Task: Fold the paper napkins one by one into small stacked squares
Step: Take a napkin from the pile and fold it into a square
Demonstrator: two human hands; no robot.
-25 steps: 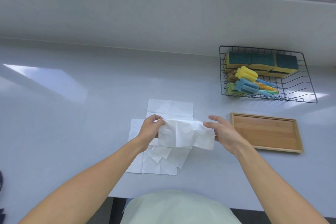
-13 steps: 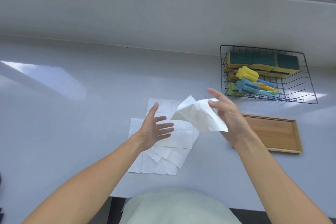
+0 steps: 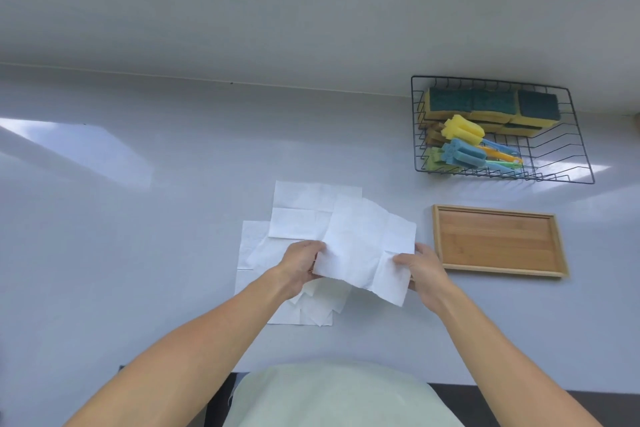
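Opened out since a moment ago, one napkin (image 3: 363,246) is now spread between both hands at frame centre.

Left hand (image 3: 299,263) pinches its left edge; right hand (image 3: 420,267) pinches its right edge; it hangs over the heap of napkins (image 3: 301,215) on the counter (image 3: 138,253), number unclear; one wooden tray (image 3: 498,241) right; one wire basket (image 3: 575,149) of sponges upper right; no writing legible.

Tray (image 3: 498,241) lies right of napkins (image 3: 298,215), before basket (image 3: 502,130).
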